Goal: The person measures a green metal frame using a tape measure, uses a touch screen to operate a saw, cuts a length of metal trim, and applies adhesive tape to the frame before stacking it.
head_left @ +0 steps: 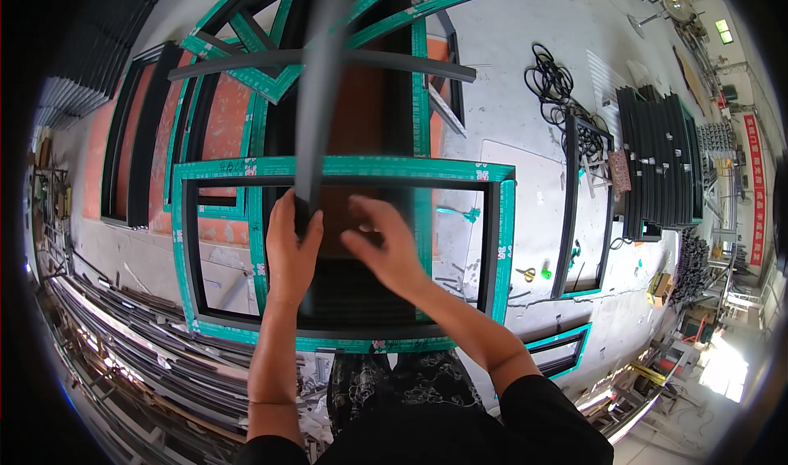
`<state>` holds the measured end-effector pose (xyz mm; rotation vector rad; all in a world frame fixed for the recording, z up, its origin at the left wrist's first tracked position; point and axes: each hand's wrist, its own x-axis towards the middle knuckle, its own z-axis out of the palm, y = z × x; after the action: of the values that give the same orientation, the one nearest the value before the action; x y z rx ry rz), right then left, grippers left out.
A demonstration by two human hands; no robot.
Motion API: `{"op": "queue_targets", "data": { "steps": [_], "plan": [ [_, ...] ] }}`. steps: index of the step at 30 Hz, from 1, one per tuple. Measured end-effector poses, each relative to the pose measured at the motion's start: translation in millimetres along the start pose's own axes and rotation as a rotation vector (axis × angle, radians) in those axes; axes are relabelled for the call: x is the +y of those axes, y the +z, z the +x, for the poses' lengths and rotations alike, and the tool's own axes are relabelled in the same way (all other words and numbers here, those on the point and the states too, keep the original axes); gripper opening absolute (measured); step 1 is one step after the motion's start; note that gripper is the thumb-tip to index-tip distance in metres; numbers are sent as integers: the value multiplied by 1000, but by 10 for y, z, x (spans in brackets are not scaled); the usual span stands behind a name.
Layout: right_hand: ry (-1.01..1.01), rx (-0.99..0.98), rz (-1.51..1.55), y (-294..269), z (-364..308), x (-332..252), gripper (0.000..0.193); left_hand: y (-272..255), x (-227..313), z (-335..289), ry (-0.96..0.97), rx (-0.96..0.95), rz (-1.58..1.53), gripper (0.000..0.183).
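Observation:
My left hand (291,247) is closed around a long dark grey metal profile strip (316,96) that runs upward out of the top of the view. My right hand (386,243) hovers just right of the strip, fingers spread and curled, holding nothing that I can see. Both hands are over a rectangular dark window frame (345,169) wrapped in teal protective tape, which lies flat in front of me. A second dark profile bar (328,59) lies crosswise on the stacked frames beyond.
More teal-taped frames (246,46) are stacked behind on an orange surface. A dark frame (583,202), a stack of dark frames (661,161), coiled black cable (550,75) and yellow scissors (526,274) lie on the concrete floor at right. Metal profiles (148,342) pile up at left.

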<state>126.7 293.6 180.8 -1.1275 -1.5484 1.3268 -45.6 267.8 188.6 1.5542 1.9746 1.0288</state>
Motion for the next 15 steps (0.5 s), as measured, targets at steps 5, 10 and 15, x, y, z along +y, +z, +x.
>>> {"op": "queue_targets", "data": {
  "steps": [5, 10, 15],
  "plan": [
    [389, 274, 695, -326, -24, 605, 75, 171, -315, -239, 140, -194, 104, 35],
    [362, 398, 811, -665, -164, 575, 72, 337, -110, -166, 208, -271, 183, 38],
    [284, 402, 730, -837, -100, 295, 64, 405, 163, 4, 379, -299, 323, 44]
  ]
}}
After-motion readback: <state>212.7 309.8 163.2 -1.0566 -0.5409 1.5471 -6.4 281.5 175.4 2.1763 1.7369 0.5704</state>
